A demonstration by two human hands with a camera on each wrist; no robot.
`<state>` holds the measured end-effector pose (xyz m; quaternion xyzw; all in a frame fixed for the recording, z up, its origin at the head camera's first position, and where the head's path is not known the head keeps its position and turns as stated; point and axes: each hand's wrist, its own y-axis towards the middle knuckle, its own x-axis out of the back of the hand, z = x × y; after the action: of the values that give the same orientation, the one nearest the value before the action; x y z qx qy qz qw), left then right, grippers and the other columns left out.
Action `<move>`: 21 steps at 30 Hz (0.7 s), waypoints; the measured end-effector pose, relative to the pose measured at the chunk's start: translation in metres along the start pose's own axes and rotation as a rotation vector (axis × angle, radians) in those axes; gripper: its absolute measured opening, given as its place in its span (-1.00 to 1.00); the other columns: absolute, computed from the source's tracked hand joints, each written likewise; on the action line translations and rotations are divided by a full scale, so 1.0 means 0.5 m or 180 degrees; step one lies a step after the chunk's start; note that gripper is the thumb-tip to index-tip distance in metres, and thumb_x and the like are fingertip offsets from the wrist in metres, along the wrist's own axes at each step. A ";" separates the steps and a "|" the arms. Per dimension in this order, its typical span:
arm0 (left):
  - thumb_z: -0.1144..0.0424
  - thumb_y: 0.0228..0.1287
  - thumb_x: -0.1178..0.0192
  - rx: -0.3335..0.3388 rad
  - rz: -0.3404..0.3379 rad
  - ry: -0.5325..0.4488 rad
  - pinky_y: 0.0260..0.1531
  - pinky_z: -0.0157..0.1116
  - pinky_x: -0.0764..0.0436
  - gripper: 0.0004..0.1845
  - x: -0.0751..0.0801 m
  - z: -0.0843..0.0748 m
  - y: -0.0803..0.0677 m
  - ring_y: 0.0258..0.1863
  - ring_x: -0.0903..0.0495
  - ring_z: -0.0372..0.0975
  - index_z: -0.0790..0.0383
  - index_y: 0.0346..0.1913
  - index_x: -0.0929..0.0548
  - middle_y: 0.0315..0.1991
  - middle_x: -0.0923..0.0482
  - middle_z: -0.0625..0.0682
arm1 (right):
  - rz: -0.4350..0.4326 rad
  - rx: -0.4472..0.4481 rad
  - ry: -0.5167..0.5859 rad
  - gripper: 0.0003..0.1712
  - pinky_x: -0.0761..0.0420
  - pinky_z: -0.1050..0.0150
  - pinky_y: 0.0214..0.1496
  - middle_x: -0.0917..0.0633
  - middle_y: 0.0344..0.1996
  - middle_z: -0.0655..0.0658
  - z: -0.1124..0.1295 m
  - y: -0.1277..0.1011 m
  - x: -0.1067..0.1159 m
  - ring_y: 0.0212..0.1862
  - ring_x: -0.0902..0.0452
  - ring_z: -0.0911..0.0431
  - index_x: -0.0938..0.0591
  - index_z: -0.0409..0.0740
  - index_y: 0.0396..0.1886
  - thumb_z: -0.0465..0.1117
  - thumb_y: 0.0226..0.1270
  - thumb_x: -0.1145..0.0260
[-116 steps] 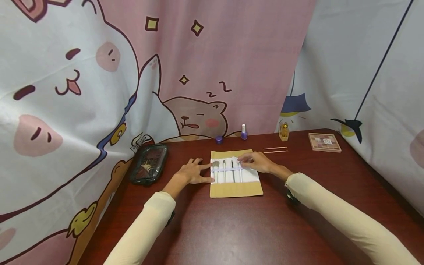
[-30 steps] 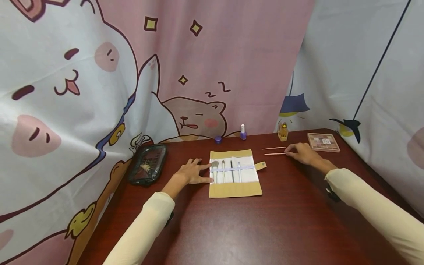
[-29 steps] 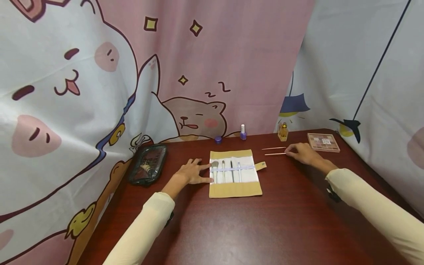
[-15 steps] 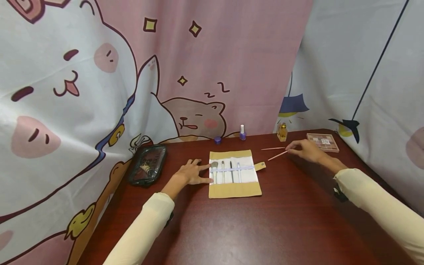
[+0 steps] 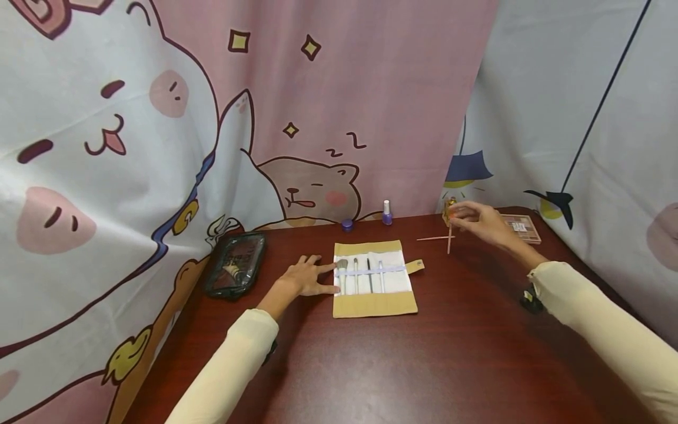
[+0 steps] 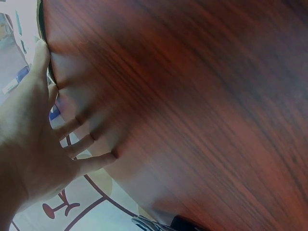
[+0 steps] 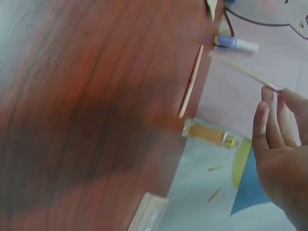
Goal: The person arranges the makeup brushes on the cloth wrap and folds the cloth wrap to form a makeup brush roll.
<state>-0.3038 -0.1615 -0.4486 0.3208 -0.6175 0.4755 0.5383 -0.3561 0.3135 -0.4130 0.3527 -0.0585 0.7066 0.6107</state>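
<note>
Right of centre in the head view, right hand (image 5: 484, 224) pinches a thin pink stick (image 5: 449, 241) by its top end, lifted off the table (image 5: 424, 365), hanging near vertical. Second stick (image 5: 434, 238) lies flat just left of it. Centre frame, left hand (image 5: 307, 278) rests flat, fingers straight, touching the left edge of the open brush roll (image 5: 373, 277). Perfume bottle (image 5: 450, 211) sits behind the raised stick.
</note>
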 end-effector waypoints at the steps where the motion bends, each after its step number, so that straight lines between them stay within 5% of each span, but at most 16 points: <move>1: -0.64 0.21 0.00 0.0000 0.0004 -0.0004 0.31 0.19 -0.43 -0.07 0.000 0.000 0.000 0.55 -0.14 0.11 -0.41 0.61 -0.21 0.62 -0.11 0.14 | -0.0013 0.0000 0.0035 -0.55 -0.68 0.38 -0.26 -0.74 -0.01 -0.43 0.006 0.003 -0.006 -0.26 -0.70 0.36 -0.59 -0.34 0.28 -0.29 0.48 -0.38; 9: -0.65 0.21 0.01 0.0006 0.0025 -0.0002 0.31 0.18 -0.43 -0.06 0.000 -0.001 0.002 0.55 -0.14 0.10 -0.41 0.62 -0.19 0.62 -0.11 0.14 | -0.0086 0.0059 0.0166 -0.67 -0.69 0.36 -0.32 -0.74 -0.06 -0.46 0.044 0.039 -0.059 -0.31 -0.75 0.21 -0.64 -0.38 0.15 -0.37 0.46 -0.37; 16: -0.64 0.23 0.02 -0.0014 -0.0003 0.0024 0.31 0.18 -0.44 -0.08 0.001 -0.001 -0.002 0.55 -0.14 0.10 -0.41 0.62 -0.20 0.62 -0.11 0.15 | 0.0146 0.0077 0.0132 -0.71 -0.71 0.38 -0.25 -0.78 -0.07 -0.35 0.074 0.058 -0.106 -0.29 -0.76 0.22 -0.74 -0.29 0.10 -0.26 0.48 -0.39; 21: -0.63 0.23 0.01 -0.0023 -0.0025 0.0025 0.30 0.18 -0.44 -0.08 0.002 -0.002 -0.003 0.55 -0.14 0.11 -0.40 0.62 -0.20 0.62 -0.11 0.15 | 0.0263 0.0012 0.0247 -0.70 -0.75 0.25 -0.23 -0.78 -0.03 -0.31 0.083 0.066 -0.147 -0.23 -0.80 0.02 -0.76 -0.23 0.10 -0.21 0.47 -0.40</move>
<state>-0.3022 -0.1611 -0.4475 0.3193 -0.6158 0.4725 0.5437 -0.3677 0.2236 -0.4122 0.3235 -0.0479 0.7445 0.5821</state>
